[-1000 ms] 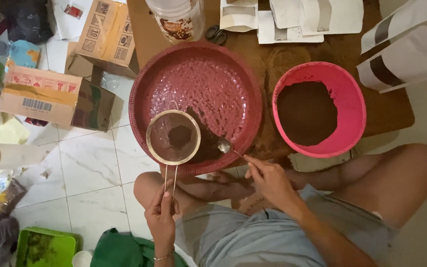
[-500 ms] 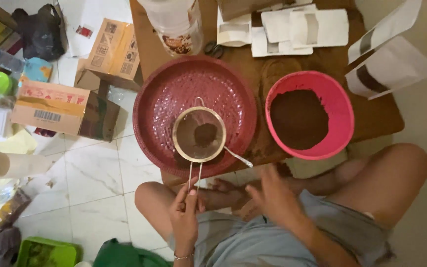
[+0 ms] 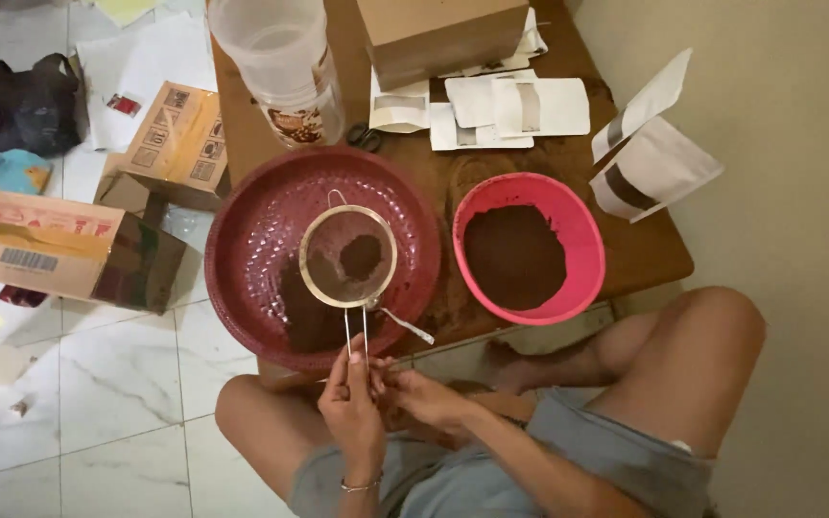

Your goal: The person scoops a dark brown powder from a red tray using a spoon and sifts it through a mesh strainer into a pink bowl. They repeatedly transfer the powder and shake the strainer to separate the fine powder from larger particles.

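Sieve (image 3: 348,257), a round wire-mesh one with a metal rim, sits level over the big dark red basin (image 3: 323,257), its twin-wire handle pointing back toward the person. A small clump of brown powder (image 3: 362,256) lies in the mesh, right of its middle, and more powder shows on the basin floor beneath, toward the near rim. The basin stands at the near left corner of the low wooden table (image 3: 645,254) and overhangs its edges.

The left hand (image 3: 352,408) comes up from the lap with the wrist straight and the fingers drawn together, pinched on the end of the sieve's handle. The right hand (image 3: 424,395) lies just beside it, forearm crossing the lap from the right, its fingertips closed together at the same spot by the handle's end; whether they grip the handle itself or only meet the left hand I cannot tell. A metal spoon (image 3: 405,323) rests on the basin's near rim, just right of the handle, touched by neither hand.

Right of the basin, near the table's near edge, a pink bowl (image 3: 582,240) holds more powder. At the far edge stand a clear plastic jar (image 3: 280,67), a cardboard box (image 3: 443,34) and flat white pouches (image 3: 520,107).
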